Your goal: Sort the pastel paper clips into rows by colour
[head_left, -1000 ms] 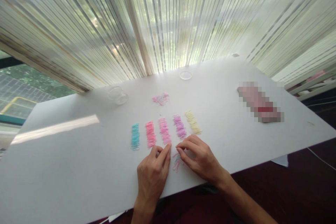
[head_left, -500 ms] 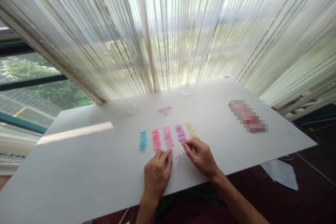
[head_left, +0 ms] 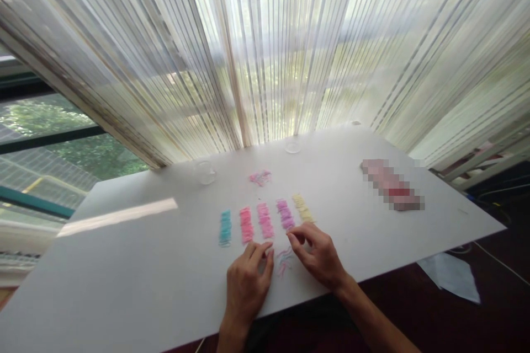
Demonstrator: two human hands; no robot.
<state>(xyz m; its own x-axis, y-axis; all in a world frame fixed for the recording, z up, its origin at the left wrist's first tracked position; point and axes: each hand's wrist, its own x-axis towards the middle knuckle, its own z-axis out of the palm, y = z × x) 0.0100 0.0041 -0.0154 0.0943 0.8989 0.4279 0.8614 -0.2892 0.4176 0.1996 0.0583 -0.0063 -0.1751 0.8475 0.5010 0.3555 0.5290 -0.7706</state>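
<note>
My left hand [head_left: 248, 281] rests near the table's front edge, thumb and forefinger curled close together below the pink row [head_left: 265, 220]. What lies between these fingertips, if anything, is too small to make out. My right hand [head_left: 318, 251] is bent into a pinch at the lower end of the purple row [head_left: 285, 215]; whatever it grips is also unclear. Between the hands lies a loose pile of thin pink and blue pieces [head_left: 285, 260]. Thin, small pieces also form a blue row [head_left: 225, 228], a coral row [head_left: 246, 224] and a yellow row [head_left: 303, 208].
Farther back on the white table [head_left: 136, 270] sits another mixed pile [head_left: 260, 177]. Two clear round dishes [head_left: 206, 172] stand near the curtain [head_left: 273, 55]. A blurred pink object [head_left: 391, 185] lies at the right.
The view has shifted slightly, so the rows and hands appear a little lower. Both hands keep nearly the same pose; my left thumb and forefinger seem slightly farther apart.
</note>
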